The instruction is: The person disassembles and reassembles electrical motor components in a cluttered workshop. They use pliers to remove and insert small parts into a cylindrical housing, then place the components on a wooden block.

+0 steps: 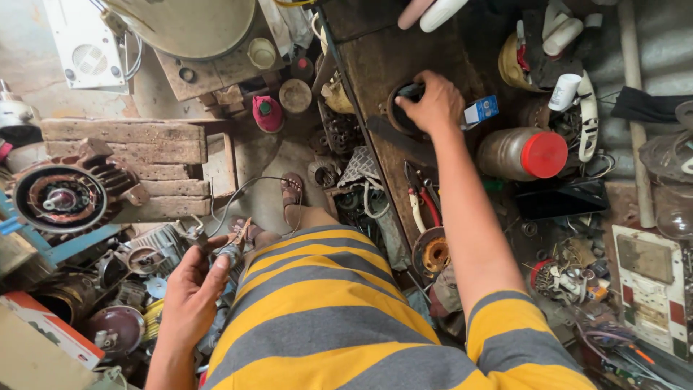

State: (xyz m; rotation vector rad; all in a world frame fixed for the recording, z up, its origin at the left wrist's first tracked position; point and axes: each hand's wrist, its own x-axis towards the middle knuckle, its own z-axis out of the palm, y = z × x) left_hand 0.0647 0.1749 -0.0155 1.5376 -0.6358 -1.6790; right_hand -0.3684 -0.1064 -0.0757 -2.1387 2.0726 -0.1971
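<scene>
The right hand (435, 103) is stretched far forward on a nearly straight arm over the dark, rusty worktop (375, 58), back of the hand up. Its fingers (419, 92) curl down over the rim of a round, dark metal cup (401, 114) standing on the worktop, and they clench a small black object (413, 90) at the cup's top edge; what that object is cannot be told. Just beyond the knuckles to the right lies a small blue and white box (481, 110), and further right a brown plastic jar with a red lid (523, 153) lies on its side. Below the wrist, red-handled pliers (422, 198) rest on the worktop.

The left hand (191, 289) is held low beside the striped shirt, elbow bent, palm turned inward. Its fingers (211, 278) close around a small grey metal part (229, 253), from which a thin dark wire (245, 189) loops upward. To the left of these fingers an open motor stator (61, 198) rests against a wooden block, well apart from the hand.
</scene>
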